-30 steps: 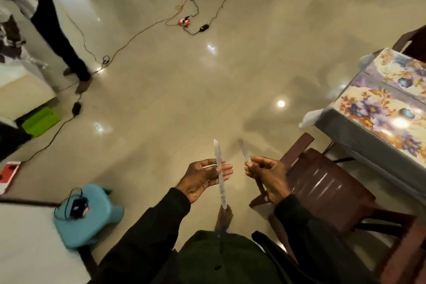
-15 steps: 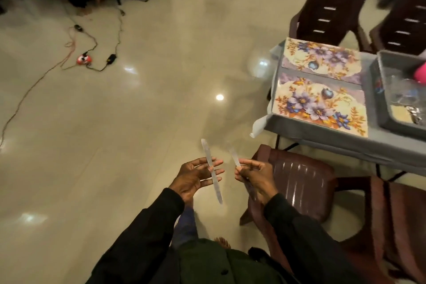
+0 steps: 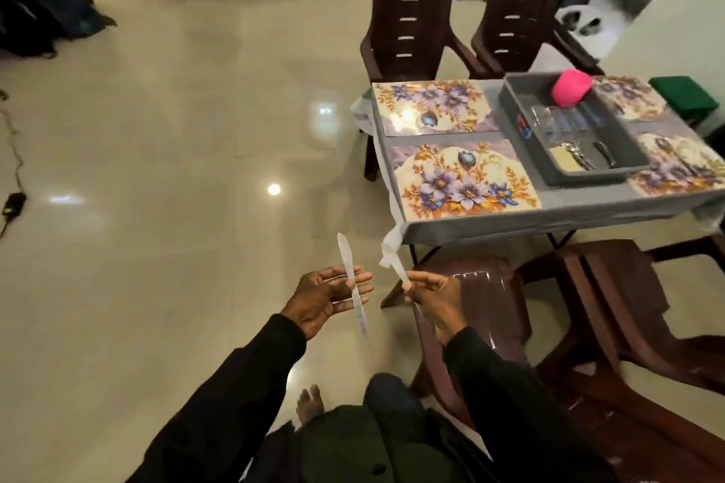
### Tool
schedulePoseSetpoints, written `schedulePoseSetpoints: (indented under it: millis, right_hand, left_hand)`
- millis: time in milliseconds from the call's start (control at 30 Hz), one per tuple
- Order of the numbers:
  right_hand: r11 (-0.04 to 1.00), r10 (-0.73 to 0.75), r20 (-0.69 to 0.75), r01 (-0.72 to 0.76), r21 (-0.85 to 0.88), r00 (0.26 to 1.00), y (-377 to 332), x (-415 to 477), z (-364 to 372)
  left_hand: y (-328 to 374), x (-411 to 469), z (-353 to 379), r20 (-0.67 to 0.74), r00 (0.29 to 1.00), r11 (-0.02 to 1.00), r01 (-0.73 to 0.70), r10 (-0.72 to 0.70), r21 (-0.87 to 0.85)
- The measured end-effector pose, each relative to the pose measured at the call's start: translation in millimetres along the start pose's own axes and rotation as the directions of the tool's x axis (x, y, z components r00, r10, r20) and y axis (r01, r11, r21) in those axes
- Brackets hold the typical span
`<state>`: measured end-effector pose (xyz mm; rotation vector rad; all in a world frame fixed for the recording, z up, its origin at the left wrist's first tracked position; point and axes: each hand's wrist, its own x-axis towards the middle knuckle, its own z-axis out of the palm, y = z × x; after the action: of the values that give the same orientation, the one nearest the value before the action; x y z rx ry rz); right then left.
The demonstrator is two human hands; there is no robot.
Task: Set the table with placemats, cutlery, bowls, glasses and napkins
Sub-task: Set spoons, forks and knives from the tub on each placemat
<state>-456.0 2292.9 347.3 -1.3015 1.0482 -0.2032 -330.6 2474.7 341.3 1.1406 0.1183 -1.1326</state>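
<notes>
My left hand (image 3: 327, 296) pinches a clear plastic knife (image 3: 352, 280) that stands almost upright across its extended fingers. Beside it, my right hand (image 3: 433, 296) pinches a second clear plastic cutlery piece (image 3: 397, 267) by its lower end. Both hands hover over the floor, to the front left of the table (image 3: 549, 218). On its grey cloth lie floral placemats, the nearest (image 3: 463, 180) at the front left corner and another (image 3: 431, 106) behind it. A grey tray (image 3: 588, 178) on the table holds glasses (image 3: 565, 122), metal cutlery (image 3: 584, 157) and a pink object (image 3: 571, 86).
Two brown chairs (image 3: 408, 23) stand behind the table and two more (image 3: 490, 306) are in front, close to my right arm. A green folded cloth (image 3: 684, 96) lies at the table's far right. Bags (image 3: 51, 12) and a cable (image 3: 13, 204) lie on the floor at left.
The view has swung right, bringing the whole table and tray into sight. Both hands keep the same hold on their plastic cutlery pieces.
</notes>
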Motion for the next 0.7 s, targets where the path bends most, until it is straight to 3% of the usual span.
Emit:
schedulePoseSetpoints:
  millis: [233,533,700]
  right_hand:
    - [0.995,0.038,-0.11,-0.027,0.099,0.993,-21.0,54.6,9.0]
    - [0.969,0.121,-0.173,-0.078,0.236,0.977,-54.6,186.7,6.8]
    - [0.981,0.098,-0.221,-0.056,0.188,0.97,-78.3,258.3,-21.0]
  left_hand:
    - [44.6,68.7,9.7,0.037,0.997,0.998,0.065,-0.066,0.022]
    - [108.5,191.6,38.6,0.037,0.986,0.983,0.157,-0.161,0.094]
    - [139.1,258.5,64.5,0.062,0.982,0.981,0.171,-0.177,0.094]
